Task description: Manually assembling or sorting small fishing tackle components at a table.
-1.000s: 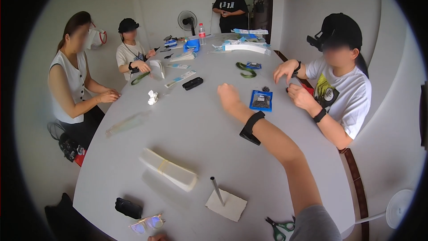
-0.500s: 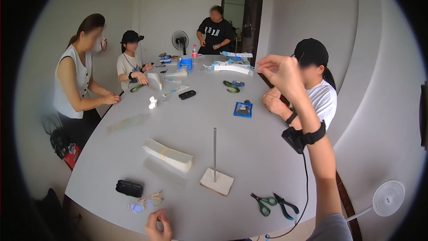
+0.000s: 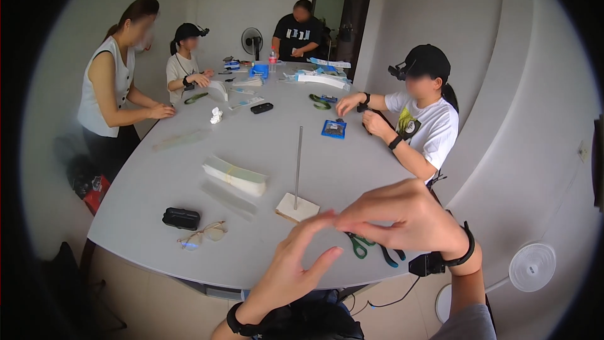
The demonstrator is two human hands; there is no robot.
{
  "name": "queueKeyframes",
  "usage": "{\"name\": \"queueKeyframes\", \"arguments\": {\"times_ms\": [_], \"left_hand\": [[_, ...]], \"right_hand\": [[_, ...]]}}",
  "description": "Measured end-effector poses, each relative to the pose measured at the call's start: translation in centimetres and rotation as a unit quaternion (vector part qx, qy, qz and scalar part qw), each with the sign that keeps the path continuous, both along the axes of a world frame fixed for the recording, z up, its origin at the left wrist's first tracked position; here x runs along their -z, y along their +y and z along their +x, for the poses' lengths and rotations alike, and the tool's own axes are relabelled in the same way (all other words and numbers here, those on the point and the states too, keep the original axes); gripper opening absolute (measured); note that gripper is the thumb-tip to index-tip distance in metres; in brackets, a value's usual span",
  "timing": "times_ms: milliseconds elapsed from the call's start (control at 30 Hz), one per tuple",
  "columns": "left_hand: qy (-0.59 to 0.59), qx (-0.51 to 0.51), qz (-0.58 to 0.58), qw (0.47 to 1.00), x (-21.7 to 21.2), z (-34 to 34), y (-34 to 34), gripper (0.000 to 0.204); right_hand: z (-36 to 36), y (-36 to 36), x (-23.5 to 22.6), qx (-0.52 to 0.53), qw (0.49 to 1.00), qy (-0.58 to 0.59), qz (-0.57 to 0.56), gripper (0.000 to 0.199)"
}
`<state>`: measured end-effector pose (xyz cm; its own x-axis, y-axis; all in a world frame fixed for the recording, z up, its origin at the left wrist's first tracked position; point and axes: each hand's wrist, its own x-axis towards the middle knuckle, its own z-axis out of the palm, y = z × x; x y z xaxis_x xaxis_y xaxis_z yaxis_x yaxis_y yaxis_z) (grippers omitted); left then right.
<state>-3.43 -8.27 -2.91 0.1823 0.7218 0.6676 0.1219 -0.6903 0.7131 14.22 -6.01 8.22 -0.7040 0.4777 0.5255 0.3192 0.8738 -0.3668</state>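
Observation:
My left hand (image 3: 294, 266) and my right hand (image 3: 409, 217) are raised in front of me over the near edge of the grey table (image 3: 157, 182). The right hand's fingers are pinched together and meet the left index fingertip; I see nothing between them. The left hand's fingers are spread. Each wrist carries a black band. Just beyond the hands a thin metal rod (image 3: 297, 164) stands upright in a small square wooden base (image 3: 301, 208). Green-handled scissors (image 3: 360, 247) and pliers (image 3: 391, 254) lie under my right hand.
A banded stack of pale strips (image 3: 234, 176), a black case (image 3: 181, 218) and glasses (image 3: 204, 234) lie at the near left. A blue packet (image 3: 333, 129) lies before a seated person (image 3: 423, 123). Three other people are around the far end. A white fan (image 3: 531, 267) stands on the floor.
My right hand, stretched over the table and then lifted high, has come down near me. My left hand rose from the lower edge to meet it.

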Motion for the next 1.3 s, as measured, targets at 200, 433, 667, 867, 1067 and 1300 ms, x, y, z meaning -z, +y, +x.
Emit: {"name": "queueKeyframes", "arguments": {"times_ms": [200, 433, 667, 867, 1067, 1300], "left_hand": [[-0.052, 0.057, -0.205, 0.976, 1.3, -2.0, -1.7, 0.019], [0.000, -0.058, -0.223, 0.973, 2.6, -5.7, 0.0, 0.022], [0.031, -0.080, -0.241, 0.967, 3.3, -7.6, 2.3, 0.024], [-0.013, -0.116, -0.227, 0.967, 3.7, -8.7, 5.8, 0.024], [-0.122, -0.123, -0.121, 0.977, 4.3, -8.1, 8.6, 0.023], [-0.354, 0.089, -0.108, 0.924, 4.3, -6.0, 7.6, 0.037]], "right_hand": [[1.1, 0.9, 2.4, 0.015, 1.000, 0.011, -0.013, 0.011], [4.3, 5.3, 6.2, 0.121, 0.991, 0.009, 0.052, 0.009], [7.3, 7.7, 9.9, 0.203, 0.978, -0.026, 0.042, 0.005], [8.8, 9.4, 10.1, 0.239, 0.966, -0.007, 0.094, 0.010], [10.0, 11.3, 12.1, 0.263, 0.951, 0.089, -0.134, 0.011], [10.0, 11.7, 13.4, 0.179, 0.856, 0.370, -0.313, 0.007]]}}
